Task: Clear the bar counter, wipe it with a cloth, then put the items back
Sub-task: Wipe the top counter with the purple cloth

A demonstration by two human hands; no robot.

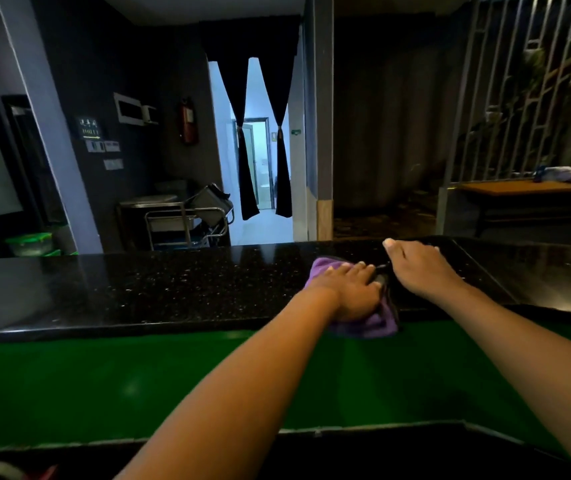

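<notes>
Granite of the black speckled bar counter [173, 289] runs bare on the left; left hand [349, 292] lies flat on the purple cloth [374, 322] at the near edge, fingers together; right hand [419, 268] rests just beside, palm down, fingers loosely extended

One view only, head-worn, wide-angle. It looks forward and slightly down from behind the speckled black stone bar counter [173, 289], near enough that both forearms stretch out from the bottom edge. The green lower ledge [104, 386] fills the foreground. Beyond the counter the view faces a curtained bright doorway [259, 150]; straight edges bow toward the borders.
</notes>
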